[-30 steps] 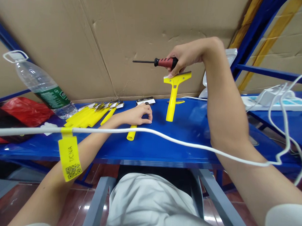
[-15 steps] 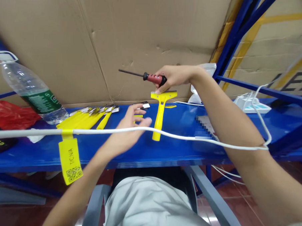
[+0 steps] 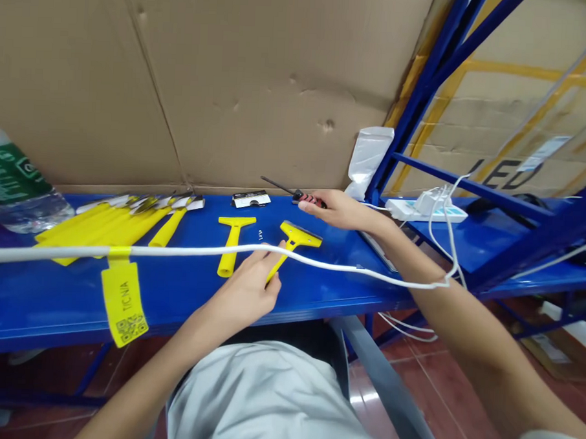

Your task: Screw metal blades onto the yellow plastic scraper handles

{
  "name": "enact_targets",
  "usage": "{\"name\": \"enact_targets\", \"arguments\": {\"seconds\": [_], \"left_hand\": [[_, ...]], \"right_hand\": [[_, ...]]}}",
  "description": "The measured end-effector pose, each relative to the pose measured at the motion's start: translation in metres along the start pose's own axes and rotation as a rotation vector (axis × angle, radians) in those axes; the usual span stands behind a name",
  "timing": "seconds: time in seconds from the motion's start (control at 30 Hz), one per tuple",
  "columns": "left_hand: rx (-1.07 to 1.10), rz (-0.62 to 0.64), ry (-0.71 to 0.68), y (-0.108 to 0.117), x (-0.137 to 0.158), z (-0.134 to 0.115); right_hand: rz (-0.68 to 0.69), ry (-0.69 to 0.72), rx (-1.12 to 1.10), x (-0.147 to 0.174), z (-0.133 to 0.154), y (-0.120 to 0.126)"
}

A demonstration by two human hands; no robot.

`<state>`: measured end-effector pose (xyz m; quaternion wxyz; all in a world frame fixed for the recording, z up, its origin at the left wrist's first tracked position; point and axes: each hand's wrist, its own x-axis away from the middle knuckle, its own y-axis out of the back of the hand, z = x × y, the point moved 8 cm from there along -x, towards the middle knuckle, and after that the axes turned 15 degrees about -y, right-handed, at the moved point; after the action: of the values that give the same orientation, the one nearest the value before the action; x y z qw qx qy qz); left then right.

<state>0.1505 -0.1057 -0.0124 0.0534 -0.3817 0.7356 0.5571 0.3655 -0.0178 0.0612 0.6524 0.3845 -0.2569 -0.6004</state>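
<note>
My left hand is closed around the handle of a yellow scraper, whose wide head points away from me. In my right hand is a screwdriver with a red and black handle, its dark shaft pointing left. A second yellow T-shaped scraper piece lies on the blue table left of the held one. Just beyond it are small screws and a black and white packet. Several yellow scrapers are heaped to the left.
A white cable with a yellow tag crosses in front of the table. A water bottle stands at left. A power strip lies at right by the blue frame. Cardboard rises behind.
My left hand has closed on the scraper handle, and the scraper now tilts. My right hand, with the screwdriver, has let go of the scraper's head and moved lower. The view has shifted right.
</note>
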Motion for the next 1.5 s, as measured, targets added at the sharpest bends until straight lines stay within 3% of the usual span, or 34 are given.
{"name": "enact_targets", "arguments": {"seconds": [0.07,0.23,0.47,0.63,0.9,1.1,1.5], "left_hand": [[-0.03,-0.001,-0.019,0.001,0.002,0.002],[-0.078,-0.038,-0.083,0.002,0.007,0.001],[-0.206,-0.077,-0.124,-0.002,0.015,-0.005],[-0.194,-0.041,-0.15,0.0,0.02,-0.007],[-0.177,-0.039,-0.139,0.0,0.021,-0.004],[-0.174,-0.031,-0.144,0.001,0.021,-0.005],[-0.148,-0.017,-0.132,0.001,0.02,-0.005]], "right_hand": [[-0.108,0.024,-0.074,0.004,-0.003,0.008],[-0.129,0.02,-0.649,0.005,-0.018,0.009],[-0.486,0.059,-0.968,0.008,-0.035,0.032],[-0.623,0.081,-0.827,0.017,-0.037,0.036],[-0.596,0.076,-0.456,0.036,-0.006,0.012],[-0.638,0.117,-0.466,0.04,-0.005,0.014],[-0.577,0.128,-0.485,0.037,-0.007,0.012]]}}
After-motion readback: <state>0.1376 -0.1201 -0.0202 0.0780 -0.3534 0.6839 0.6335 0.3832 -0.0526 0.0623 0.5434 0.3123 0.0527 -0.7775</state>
